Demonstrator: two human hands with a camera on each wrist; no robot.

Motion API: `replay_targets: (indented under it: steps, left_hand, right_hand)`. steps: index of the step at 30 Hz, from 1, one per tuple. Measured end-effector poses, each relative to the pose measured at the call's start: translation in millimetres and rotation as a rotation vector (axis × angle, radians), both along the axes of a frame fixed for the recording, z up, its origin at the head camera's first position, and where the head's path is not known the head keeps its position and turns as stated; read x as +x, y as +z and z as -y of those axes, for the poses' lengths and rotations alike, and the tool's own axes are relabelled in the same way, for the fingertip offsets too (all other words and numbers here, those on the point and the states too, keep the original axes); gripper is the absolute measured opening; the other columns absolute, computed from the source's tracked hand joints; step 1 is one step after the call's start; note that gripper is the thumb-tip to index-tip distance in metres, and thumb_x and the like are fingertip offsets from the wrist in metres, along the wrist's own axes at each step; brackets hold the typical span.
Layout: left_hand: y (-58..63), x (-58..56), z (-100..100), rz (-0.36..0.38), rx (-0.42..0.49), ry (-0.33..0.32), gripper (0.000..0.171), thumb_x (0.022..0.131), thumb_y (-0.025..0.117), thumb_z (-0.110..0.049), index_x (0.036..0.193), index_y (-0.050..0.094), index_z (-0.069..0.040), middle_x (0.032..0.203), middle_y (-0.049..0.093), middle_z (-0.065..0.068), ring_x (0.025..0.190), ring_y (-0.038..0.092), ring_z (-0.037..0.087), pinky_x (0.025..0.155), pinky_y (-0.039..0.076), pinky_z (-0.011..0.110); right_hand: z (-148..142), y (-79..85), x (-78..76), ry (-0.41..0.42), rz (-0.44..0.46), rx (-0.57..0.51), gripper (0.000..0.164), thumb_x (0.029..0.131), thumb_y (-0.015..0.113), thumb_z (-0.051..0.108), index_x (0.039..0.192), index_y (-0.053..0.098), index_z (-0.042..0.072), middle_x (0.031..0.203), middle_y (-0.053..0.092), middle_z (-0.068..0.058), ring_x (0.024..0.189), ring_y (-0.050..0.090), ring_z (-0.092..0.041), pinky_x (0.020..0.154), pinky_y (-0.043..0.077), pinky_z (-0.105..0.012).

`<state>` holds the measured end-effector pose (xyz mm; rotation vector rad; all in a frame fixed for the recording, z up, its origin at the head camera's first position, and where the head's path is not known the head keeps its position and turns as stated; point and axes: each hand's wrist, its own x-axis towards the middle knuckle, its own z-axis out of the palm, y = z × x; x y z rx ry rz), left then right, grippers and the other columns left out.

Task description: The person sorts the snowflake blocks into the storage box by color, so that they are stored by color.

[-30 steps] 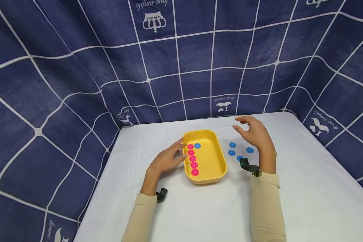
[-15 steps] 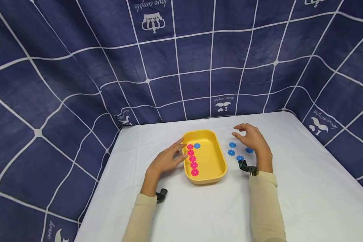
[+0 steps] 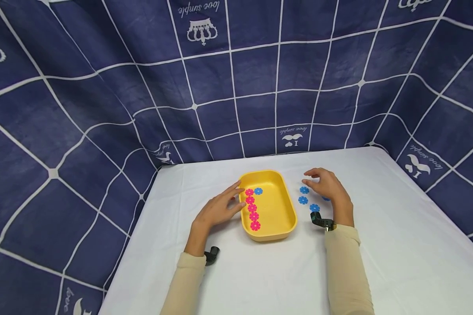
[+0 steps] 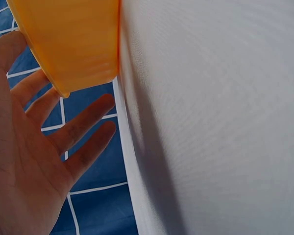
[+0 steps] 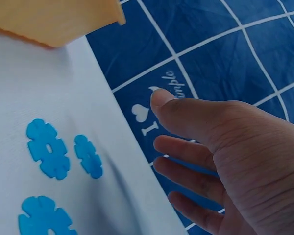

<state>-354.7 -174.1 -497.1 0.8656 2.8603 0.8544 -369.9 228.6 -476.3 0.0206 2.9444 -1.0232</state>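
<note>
A yellow tray [image 3: 276, 210] stands on the white table. Along its left side lies a column of several pink snowflake-shaped plastic discs [image 3: 252, 208], with one blue disc [image 3: 258, 191] beside the farthest. My left hand [image 3: 216, 209] rests at the tray's left rim, its thumb and fingertips reaching the edge; the left wrist view shows the fingers spread against the outer wall. To the right, my right hand [image 3: 328, 186] hovers over several loose blue discs [image 3: 303, 200], thumb and fingers apart and holding nothing. It partly hides the rightmost blue disc [image 3: 326, 199].
A dark blue curtain [image 3: 256, 87] with white grid lines hangs behind and beside the table [image 3: 268, 275]. Each wrist wears a small black camera mount, such as the right mount [image 3: 319, 219].
My right hand has come down and nearer over the blue discs, covering more of the rightmost one. The left hand, the tray and the discs stay in place.
</note>
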Motion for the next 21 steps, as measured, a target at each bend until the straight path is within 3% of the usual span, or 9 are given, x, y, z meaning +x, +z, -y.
replay_targets:
  steps: [10, 21]
  left_hand:
    - [0.7, 0.1, 0, -0.002, -0.007, -0.012, 0.062, 0.105, 0.064, -0.054, 0.159, 0.056, -0.023, 0.176, 0.029, -0.013, 0.128, 0.068, 0.018, 0.112, 0.052, 0.052]
    - [-0.8, -0.9, 0, 0.002, -0.005, -0.007, 0.060, 0.106, 0.064, -0.052, 0.159, 0.056, -0.024, 0.176, 0.028, -0.015, 0.127, 0.068, 0.016, 0.112, 0.052, 0.051]
  right_hand:
    - [0, -13.3, -2.2, -0.008, 0.074, -0.031, 0.043, 0.104, 0.069, 0.030, 0.141, 0.069, 0.007, 0.149, 0.058, -0.026, 0.141, 0.048, -0.047, 0.120, 0.035, -0.070]
    - [-2, -21.7, -3.1, -0.005, 0.142, -0.031, 0.046, 0.099, 0.079, 0.032, 0.135, 0.073, 0.004, 0.149, 0.060, -0.026, 0.143, 0.048, -0.047, 0.120, 0.036, -0.067]
